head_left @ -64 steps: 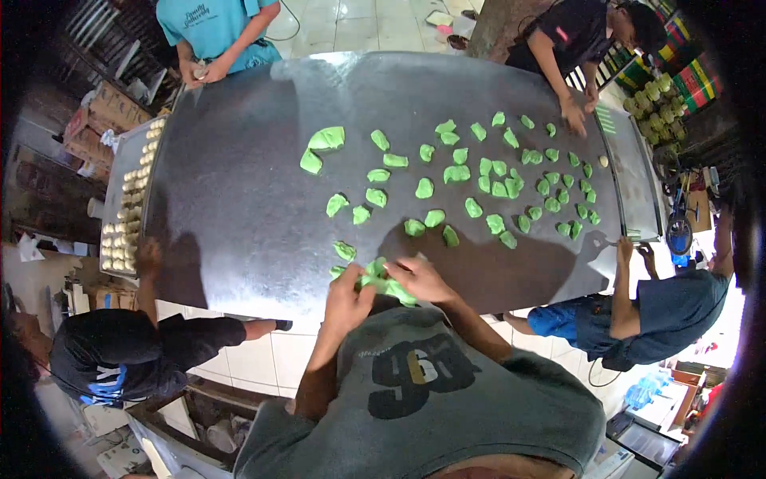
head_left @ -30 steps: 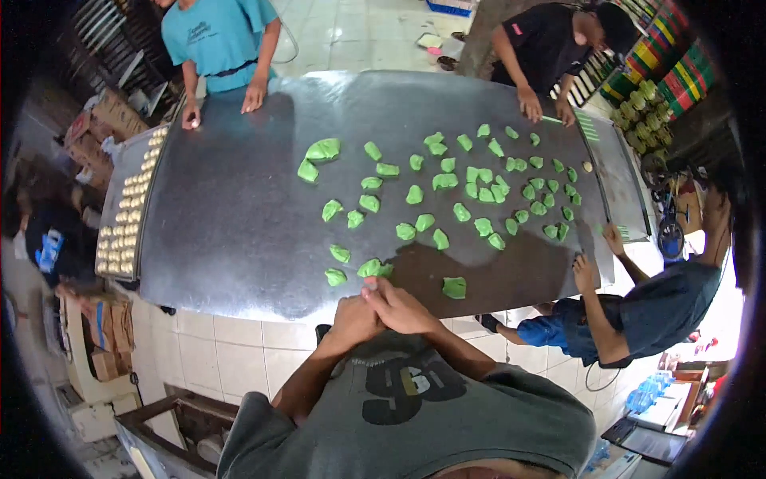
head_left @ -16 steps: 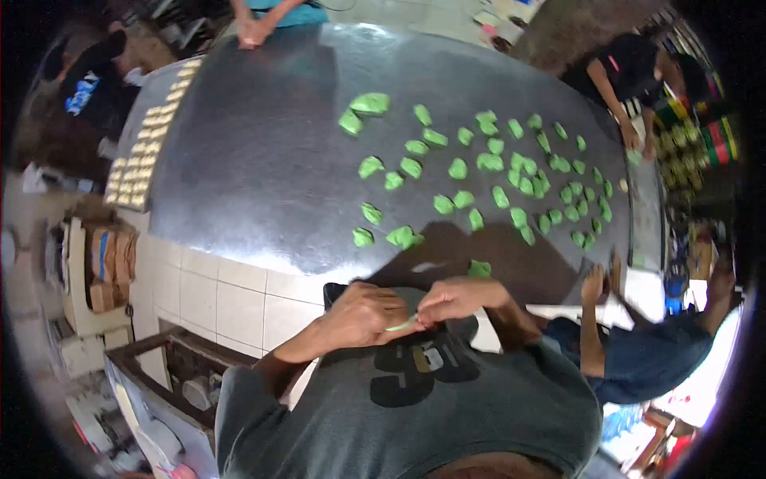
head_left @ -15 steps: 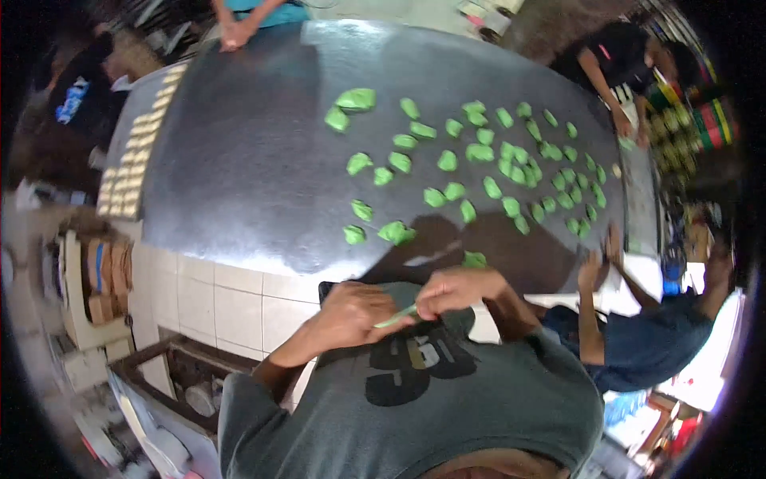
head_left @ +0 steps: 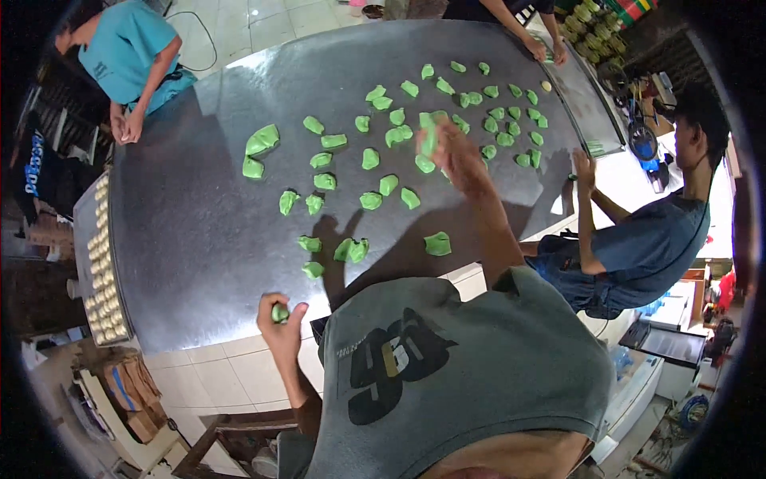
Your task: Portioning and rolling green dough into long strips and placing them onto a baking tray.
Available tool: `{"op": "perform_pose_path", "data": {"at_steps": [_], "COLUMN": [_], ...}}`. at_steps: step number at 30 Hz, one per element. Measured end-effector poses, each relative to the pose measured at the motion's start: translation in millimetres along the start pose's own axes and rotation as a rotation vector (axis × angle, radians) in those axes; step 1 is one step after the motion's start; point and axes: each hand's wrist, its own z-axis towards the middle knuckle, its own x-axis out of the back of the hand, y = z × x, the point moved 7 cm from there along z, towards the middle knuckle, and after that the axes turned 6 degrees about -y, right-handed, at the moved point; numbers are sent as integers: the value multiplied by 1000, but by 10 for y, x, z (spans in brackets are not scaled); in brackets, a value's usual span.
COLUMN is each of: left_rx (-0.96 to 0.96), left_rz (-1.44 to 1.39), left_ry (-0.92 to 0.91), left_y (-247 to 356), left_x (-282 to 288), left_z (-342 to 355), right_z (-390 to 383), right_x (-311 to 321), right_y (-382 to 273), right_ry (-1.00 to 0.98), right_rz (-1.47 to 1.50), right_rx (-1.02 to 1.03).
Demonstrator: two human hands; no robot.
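Observation:
My left hand (head_left: 281, 327) is closed round a small green dough piece (head_left: 278, 313) just beyond the table's near edge. My right hand (head_left: 452, 160) reaches far over the dark metal table (head_left: 183, 223), its blurred fingers closed on a green piece (head_left: 431, 136) among several others scattered there. A larger green lump (head_left: 262, 140) lies left of centre. Closer to me are a cluster of pieces (head_left: 351, 249) and a flattened piece (head_left: 437, 243), with my shadow between and around them.
A tray of pale dough balls (head_left: 104, 271) runs along the left. Co-workers stand at the far left (head_left: 128, 56), far right (head_left: 503, 16) and near right (head_left: 638, 239). A metal tray (head_left: 578, 80) borders the table's right. Cartons (head_left: 136, 399) and a frame (head_left: 215, 447) are below left.
My hands, together over a thin green piece half a second ago, are now apart: the right stretched forward over the table, the left moved leftward. The view has turned.

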Motion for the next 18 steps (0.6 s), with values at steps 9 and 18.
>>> {"op": "perform_pose_path", "data": {"at_steps": [9,18], "left_rx": [-169,15], "left_rz": [-349,-203], "left_ry": [-541,-325], "left_y": [677,250], "left_x": [-1054,-832], "left_z": [359,516], "right_z": [-854,-996], "right_x": [-861,-219], "right_y": [1374,1078], "right_ry": [-351,-507], "right_rz": [10,-268], "right_rx": [-526,296]}}
